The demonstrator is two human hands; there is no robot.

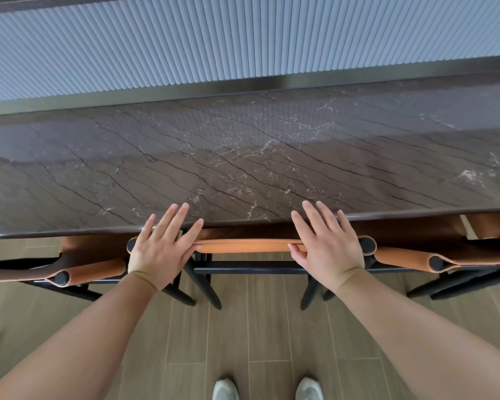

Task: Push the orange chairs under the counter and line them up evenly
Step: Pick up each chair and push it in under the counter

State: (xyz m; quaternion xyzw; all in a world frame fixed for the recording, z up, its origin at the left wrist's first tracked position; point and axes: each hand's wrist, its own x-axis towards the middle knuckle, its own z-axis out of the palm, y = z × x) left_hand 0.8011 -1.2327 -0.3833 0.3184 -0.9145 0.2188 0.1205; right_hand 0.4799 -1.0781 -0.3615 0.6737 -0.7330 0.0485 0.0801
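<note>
Under the near edge of the dark marble counter (243, 157), the middle orange chair (247, 245) sat pushed in, only the top of its backrest and its black legs showing in front of the overhang. Both hands lay flat on that backrest with fingers straight and spread, gripping nothing: the left hand (162, 249) covered its left end, the right hand (328, 246) its right end, and the fingertips of both reached over the counter's lip. Between the two hands a strip of orange backrest stayed bare.

To the left, a second orange chair (78, 272) stood with its backrest nearer to the person than the middle one, angled so that its right post sat just beside the left hand. To the right, a third orange chair (410, 259) had its backrest tilted too, its left post just beside the right hand. The chair backs nearly met at these corners, leaving little side room.

Nearer, the wood-plank floor (260, 336) lay open between the chair legs and the person's two pale shoes (267, 389). Beyond the counter's far edge ran a ribbed grey panel (214, 41).
</note>
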